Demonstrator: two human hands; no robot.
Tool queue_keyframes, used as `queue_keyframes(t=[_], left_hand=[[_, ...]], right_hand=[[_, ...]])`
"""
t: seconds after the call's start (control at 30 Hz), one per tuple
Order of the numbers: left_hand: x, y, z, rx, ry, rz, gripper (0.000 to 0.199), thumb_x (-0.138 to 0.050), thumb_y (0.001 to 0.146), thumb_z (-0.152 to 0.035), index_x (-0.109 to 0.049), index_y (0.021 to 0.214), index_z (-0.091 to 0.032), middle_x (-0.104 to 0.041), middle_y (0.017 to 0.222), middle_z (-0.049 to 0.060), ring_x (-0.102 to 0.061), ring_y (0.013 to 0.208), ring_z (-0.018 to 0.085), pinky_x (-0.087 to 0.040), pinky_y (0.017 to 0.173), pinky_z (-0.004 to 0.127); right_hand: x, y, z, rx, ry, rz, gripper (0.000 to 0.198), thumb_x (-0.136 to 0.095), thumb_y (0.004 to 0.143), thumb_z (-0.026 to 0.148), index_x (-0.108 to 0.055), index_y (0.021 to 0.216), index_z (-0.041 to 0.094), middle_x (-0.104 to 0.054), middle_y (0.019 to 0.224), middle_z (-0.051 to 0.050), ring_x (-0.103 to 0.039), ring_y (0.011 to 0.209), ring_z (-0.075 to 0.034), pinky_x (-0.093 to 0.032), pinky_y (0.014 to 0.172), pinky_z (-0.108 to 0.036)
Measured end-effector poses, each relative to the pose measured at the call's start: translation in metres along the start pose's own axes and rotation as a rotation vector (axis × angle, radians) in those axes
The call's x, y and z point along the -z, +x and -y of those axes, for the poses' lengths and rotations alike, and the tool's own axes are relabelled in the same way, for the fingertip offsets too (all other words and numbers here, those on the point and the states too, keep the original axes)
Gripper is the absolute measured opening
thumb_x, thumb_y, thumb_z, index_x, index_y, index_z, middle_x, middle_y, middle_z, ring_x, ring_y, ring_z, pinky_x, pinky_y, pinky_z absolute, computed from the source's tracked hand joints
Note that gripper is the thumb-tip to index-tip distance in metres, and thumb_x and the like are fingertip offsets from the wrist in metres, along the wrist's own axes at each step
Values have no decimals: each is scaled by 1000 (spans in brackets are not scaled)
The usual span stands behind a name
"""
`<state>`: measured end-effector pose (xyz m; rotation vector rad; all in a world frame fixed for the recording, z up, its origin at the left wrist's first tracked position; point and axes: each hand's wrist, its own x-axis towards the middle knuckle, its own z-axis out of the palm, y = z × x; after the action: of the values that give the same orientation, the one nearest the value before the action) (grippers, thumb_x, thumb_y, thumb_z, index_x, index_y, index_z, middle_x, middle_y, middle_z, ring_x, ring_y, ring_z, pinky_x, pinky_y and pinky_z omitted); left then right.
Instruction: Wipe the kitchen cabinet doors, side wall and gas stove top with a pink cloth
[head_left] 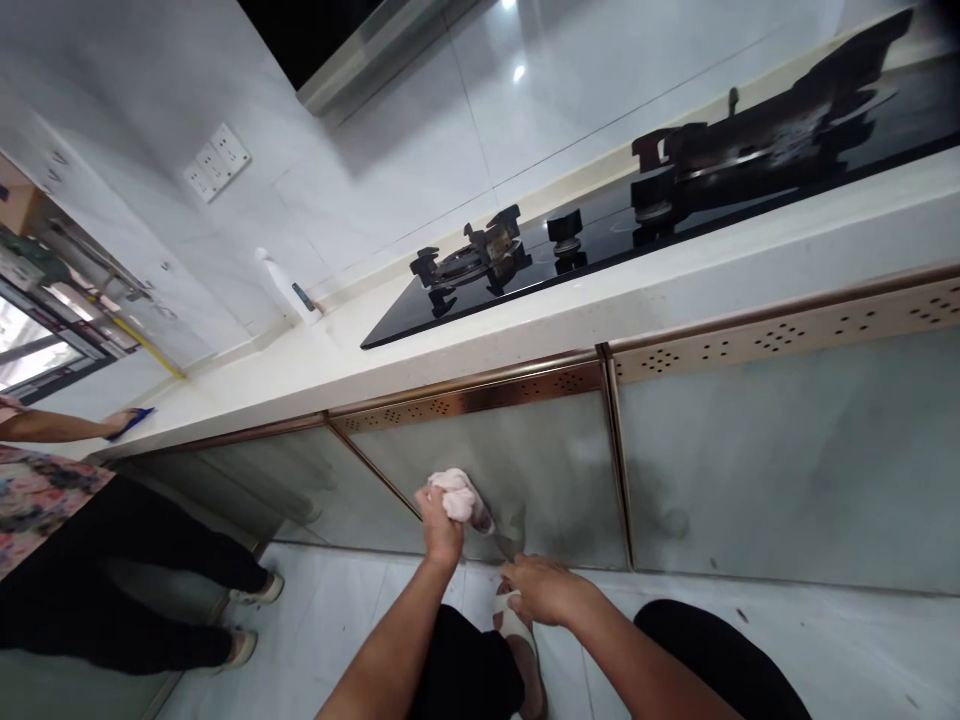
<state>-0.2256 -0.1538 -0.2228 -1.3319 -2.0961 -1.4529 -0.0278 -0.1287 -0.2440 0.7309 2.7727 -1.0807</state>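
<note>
A bunched pale pink cloth (pixel 454 494) is gripped in my left hand (pixel 441 528), in front of the middle frosted-glass cabinet door (pixel 555 470). A dark purplish patch shows at the cloth's lower right end. My right hand (pixel 546 588) is low near the floor, its fingers closed around a thin flat grey tool (pixel 505 546). This tool points up toward the cloth; its exact kind is unclear.
Above runs a white countertop (pixel 315 375) with a black gas hob (pixel 600 235). A white lighter-like object (pixel 289 288) stands by the wall. At left, another person's hand (pixel 120 422) rests a blue cloth (pixel 133 422) on the counter. My sandalled foot (pixel 517 630) is below.
</note>
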Motion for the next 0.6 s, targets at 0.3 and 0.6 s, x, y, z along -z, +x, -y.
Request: queue_keyframes(t=[0.3,0.6], left_hand=[[65,100,0,50,-20,-456,43,-60,69,-13,-53,110,-18,-47,112,7,-52,110,22,-45,106,43],[38,101,14,349,0,-531,52,-69,81,-15,-49,129,-17,-44,134,13,-51,126,24,-44,111,42]], right_hand=[[18,11,-14,124,-11,-1010,35,-44,95,19,-64,124,19,-63,125,-13,-60,115,-26,-50,95,-43],[36,5,-13,-6,-238,-1446,54,-55,94,21,-48,147,18,-35,160,-20,-30,152,-38,-36,116,-61]])
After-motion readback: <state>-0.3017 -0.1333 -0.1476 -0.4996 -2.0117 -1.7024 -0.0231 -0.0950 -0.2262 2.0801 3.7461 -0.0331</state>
